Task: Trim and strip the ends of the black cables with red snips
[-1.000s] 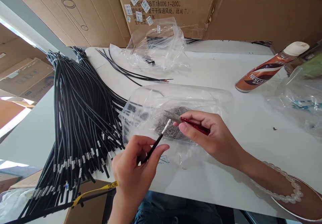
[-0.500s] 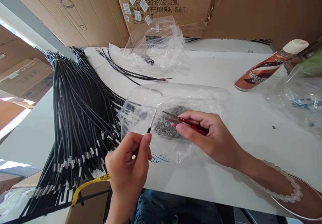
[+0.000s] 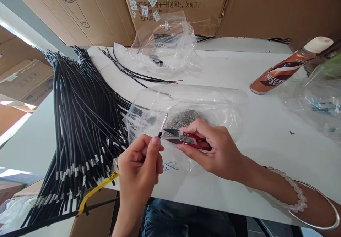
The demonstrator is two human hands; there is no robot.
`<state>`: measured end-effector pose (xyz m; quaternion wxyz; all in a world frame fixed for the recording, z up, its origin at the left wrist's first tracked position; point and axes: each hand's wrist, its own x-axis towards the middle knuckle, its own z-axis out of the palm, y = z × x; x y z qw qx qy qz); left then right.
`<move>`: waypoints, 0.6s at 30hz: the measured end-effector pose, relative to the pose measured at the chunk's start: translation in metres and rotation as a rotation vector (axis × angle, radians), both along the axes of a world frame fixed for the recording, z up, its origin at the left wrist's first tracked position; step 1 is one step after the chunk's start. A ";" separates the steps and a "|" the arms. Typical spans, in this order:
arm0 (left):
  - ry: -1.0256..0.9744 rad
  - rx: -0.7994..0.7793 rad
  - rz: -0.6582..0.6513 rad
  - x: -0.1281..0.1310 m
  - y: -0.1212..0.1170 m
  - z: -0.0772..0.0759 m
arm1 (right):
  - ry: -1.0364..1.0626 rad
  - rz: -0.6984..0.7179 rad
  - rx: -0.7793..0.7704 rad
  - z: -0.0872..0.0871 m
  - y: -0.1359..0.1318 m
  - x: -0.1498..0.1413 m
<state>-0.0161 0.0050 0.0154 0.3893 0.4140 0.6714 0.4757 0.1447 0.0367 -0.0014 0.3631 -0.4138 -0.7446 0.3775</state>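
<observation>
My left hand (image 3: 142, 162) is closed on a black cable (image 3: 160, 134), pinched between thumb and fingers. Its bare silvery end (image 3: 164, 120) points up out of the grip. In my right hand (image 3: 210, 143) is a pair of red-handled thread snips (image 3: 193, 142), held with the blades apart. The blade tips are at the cable's silvery end, just above the black jacket; whether they touch it I cannot tell. Below the blades, a heap of fine silvery wire scraps (image 3: 183, 118) lies on a clear plastic bag (image 3: 215, 98).
A large bundle of black cables (image 3: 80, 116) with silvery ends covers the table's left side. A few loose cables (image 3: 141, 76) and another clear bag (image 3: 170, 49) lie at the back. A brown bottle (image 3: 282, 70) leans at the right. Cardboard boxes (image 3: 176, 3) stand behind.
My right hand has brought the snips left and down to the cable end, and their blades are spread wider. My left hand has shifted slightly right with the cable.
</observation>
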 end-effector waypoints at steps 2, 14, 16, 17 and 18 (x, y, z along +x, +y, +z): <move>-0.050 -0.011 -0.054 -0.004 0.002 -0.004 | -0.011 0.003 0.002 -0.001 0.002 0.000; -0.218 -0.149 -0.164 0.000 0.004 -0.002 | -0.033 0.015 -0.134 -0.001 0.008 0.000; -0.235 -0.167 -0.170 -0.001 0.004 -0.003 | -0.035 0.006 -0.151 -0.002 0.010 0.000; -0.241 -0.173 -0.176 -0.002 0.005 -0.004 | -0.035 0.000 -0.157 -0.002 0.010 0.000; -0.246 -0.176 -0.185 -0.003 0.005 -0.005 | -0.035 -0.005 -0.162 -0.002 0.011 0.001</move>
